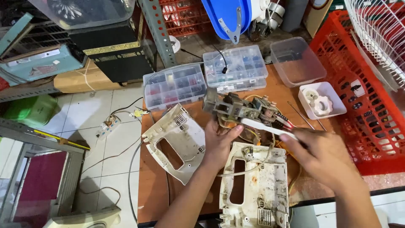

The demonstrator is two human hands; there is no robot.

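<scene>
Nearest to us lies the dirty white housing shell, open side up on the brown worktable, and we take everything from that shell. Right above it our left hand comes up from below and cups the underside of the motor assembly, fingers curled closed around its grey frame, holding it lifted just beyond the shell's far edge. To the right of the shell, our right hand is pinched closed on a white toothbrush, the handle running leftward so its head touches the motor assembly. Coloured wires trail off the assembly's right end. To the left of the shell, the second housing half lies flat, its handle opening showing the table beneath. Farther out beyond the shell sit two clear parts organisers side by side, full of small bits. Far right of them, a small white tray holds white gears, with an empty clear tub just behind it. A red crate borders the table on the right.
</scene>
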